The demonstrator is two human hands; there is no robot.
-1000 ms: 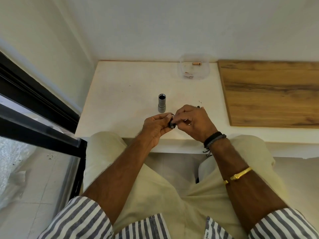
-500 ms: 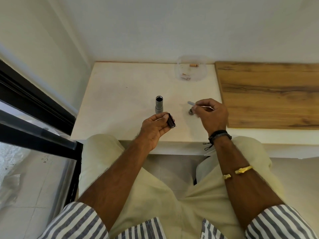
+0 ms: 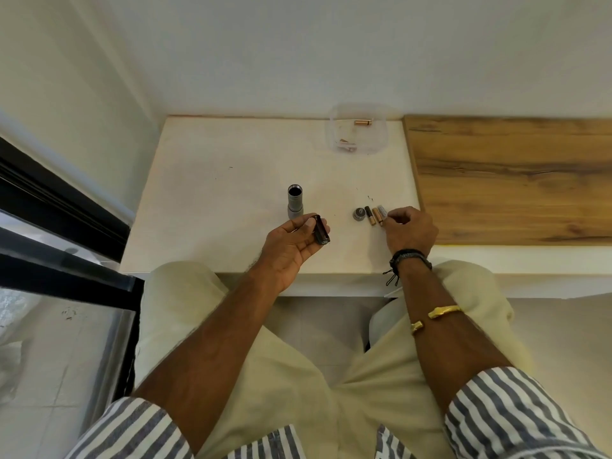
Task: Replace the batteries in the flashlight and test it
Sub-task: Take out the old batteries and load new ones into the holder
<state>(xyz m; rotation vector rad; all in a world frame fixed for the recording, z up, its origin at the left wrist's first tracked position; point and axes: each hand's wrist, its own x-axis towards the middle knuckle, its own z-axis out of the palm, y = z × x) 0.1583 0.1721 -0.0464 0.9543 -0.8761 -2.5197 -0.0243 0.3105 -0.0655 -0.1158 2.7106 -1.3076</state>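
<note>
Flashlight body (image 3: pixel 294 204): it stands upright on the white table (image 3: pixel 231 180), open end up and empty, just beyond my left hand and not touching it.
Battery holder (image 3: pixel 321 229): the dark cartridge lies across my left hand (image 3: pixel 291 241), thumb pressed on one side and fingertips under the other; whether any cell sits in it I cannot tell from here.
End cap (image 3: pixel 359 214): it rests on the table just left of the loose cells.
Loose batteries (image 3: pixel 375 216): three lie side by side near the front edge, one dark, one coppery, one pale.
Right hand (image 3: pixel 409 231): my fingertips are pinched at the pale battery (image 3: pixel 382 213), which is on or just above the table; I cannot say if I am gripping or releasing it.
Clear tub (image 3: pixel 359 132): at the back of the table, well apart, it holds one coppery cell and something small I cannot identify.
Step in hand: I judge that the old cells are being laid aside, with the holder out of the body.
Next move: fresh cells, likely from the tub, must go into the holder with polarity matched, so I need a steady left-hand hold and must keep old and new apart.
</note>
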